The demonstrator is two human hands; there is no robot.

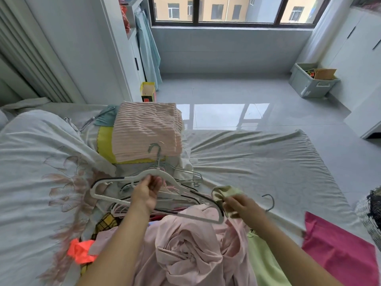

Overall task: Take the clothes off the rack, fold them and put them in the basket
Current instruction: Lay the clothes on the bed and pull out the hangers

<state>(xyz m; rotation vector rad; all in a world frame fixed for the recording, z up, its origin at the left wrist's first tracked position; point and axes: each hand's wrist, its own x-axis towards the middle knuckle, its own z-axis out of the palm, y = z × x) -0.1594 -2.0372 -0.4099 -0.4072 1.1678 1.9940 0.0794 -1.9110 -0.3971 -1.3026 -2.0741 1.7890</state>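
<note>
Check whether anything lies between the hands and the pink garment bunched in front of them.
Yes. A white hanger, gripped by the left hand, lies over the pink garment at its top edge. The right hand pinches a pale green cloth and is not free.

Folded stack lies on bed, behind hangers.

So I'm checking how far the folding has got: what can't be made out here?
- Basket: head view, cut off by the right edge; contents unseen.
- Rack: outside the frame.
- Pale green cloth in the right hand: bunched, motion-blurred; garment type unclear.
- Clothes under the pink garment: covered by it and both forearms.
- Left hand on the white hanger: fingers' grip on it unclear.
</note>
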